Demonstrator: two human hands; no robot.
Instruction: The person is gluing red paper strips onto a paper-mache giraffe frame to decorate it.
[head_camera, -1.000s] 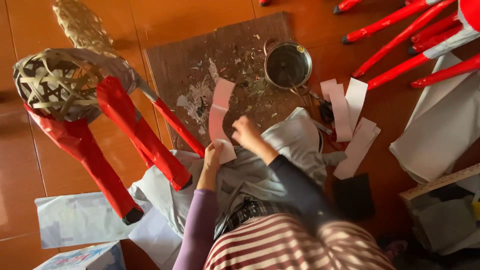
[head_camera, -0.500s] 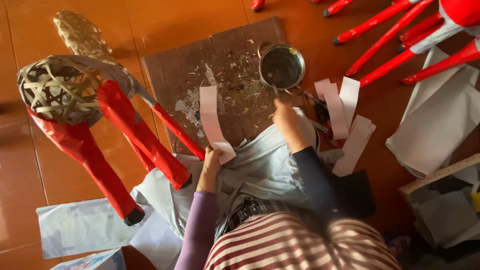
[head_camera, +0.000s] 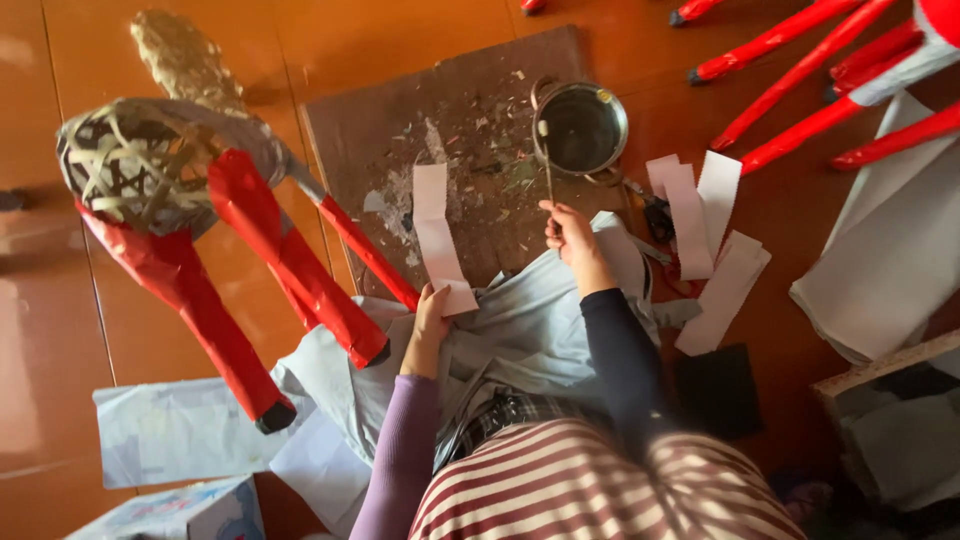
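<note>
A woven frame figure (head_camera: 150, 170) with red-papered legs stands left of the glue-stained board (head_camera: 450, 130). The left hand (head_camera: 430, 320) pinches a white paper strip (head_camera: 437, 235) lying over the board. The right hand (head_camera: 570, 235) grips a thin brush (head_camera: 546, 160) at the small metal pot (head_camera: 582, 128). Pasting seems in hand; next, brush the strip evenly.

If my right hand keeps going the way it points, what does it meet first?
Probably the small metal pot: the right hand holds a thin stick aimed up into it, though height is unclear.
</note>
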